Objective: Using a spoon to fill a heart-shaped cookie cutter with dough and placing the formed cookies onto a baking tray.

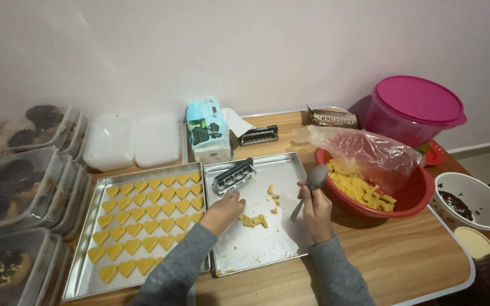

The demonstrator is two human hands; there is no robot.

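My left hand rests fingers-down on a metal tray, just below a metal cookie mould and beside crumbs of yellow dough; whether it touches the mould I cannot tell. My right hand grips a grey spoon upright, its bowl near the rim of a red bowl holding yellow dough. A second metal tray at the left carries rows of heart-shaped yellow dough pieces.
Clear lidded boxes of dark baked goods stack along the left. White containers, a tissue pack, another mould, a plastic bag, a pink lidded tub and a white bowl with chocolate stand around the wooden table.
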